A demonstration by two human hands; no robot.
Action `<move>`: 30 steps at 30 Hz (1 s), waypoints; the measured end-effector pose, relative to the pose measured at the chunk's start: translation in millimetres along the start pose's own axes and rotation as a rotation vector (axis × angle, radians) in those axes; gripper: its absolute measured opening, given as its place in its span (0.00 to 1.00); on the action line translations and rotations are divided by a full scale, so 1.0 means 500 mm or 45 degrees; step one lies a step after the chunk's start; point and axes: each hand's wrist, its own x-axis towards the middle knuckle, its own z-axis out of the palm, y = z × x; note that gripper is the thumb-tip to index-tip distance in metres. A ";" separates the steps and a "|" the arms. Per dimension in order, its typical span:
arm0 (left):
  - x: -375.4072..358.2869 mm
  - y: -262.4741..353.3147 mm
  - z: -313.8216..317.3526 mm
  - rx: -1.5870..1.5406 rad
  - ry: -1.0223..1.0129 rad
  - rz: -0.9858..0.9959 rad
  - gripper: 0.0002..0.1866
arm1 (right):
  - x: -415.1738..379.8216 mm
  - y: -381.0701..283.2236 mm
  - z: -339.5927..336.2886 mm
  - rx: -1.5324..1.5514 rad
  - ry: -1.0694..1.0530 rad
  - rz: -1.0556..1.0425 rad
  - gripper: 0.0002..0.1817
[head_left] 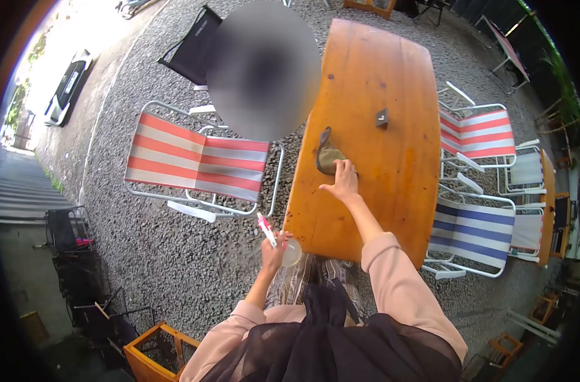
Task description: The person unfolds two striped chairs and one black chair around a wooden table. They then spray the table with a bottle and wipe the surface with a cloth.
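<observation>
My left hand (273, 252) is closed around what looks like a spray bottle (266, 230) with a white and pink head. Its translucent round body (291, 253) shows beside my fingers, near the table's front left corner. On the wooden table (379, 191) lies a crumpled olive cloth (329, 157) with a dark edge. My right hand (344, 183) reaches over the table, fingertips at the cloth's near right side. Its thumb is stretched out to the left, away from the cloth.
A small dark sign (381, 119) stands farther up the table. A red-and-white striped chair (198, 159) is to the left; a red-striped chair (478, 132) and a blue-striped chair (471, 230) line the right side. A blurred patch hides the area past the left chair. Gravel covers the ground.
</observation>
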 end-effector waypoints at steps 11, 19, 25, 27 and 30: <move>0.073 0.033 0.011 0.227 0.036 0.088 0.19 | 0.017 0.128 -0.176 0.736 0.733 0.228 0.11; 0.174 0.068 0.139 0.242 -0.082 0.302 0.16 | -0.159 0.073 -0.382 0.062 0.630 -0.177 0.07; 0.234 0.060 0.235 0.429 -0.122 0.447 0.16 | -0.400 0.048 -0.187 0.085 -0.160 -0.071 0.17; 0.251 0.062 0.266 0.505 -0.093 0.516 0.16 | -0.431 0.089 -0.117 0.196 -0.139 0.189 0.17; 0.268 0.075 0.312 0.530 -0.019 0.650 0.16 | -0.405 0.141 -0.054 0.101 0.091 0.434 0.22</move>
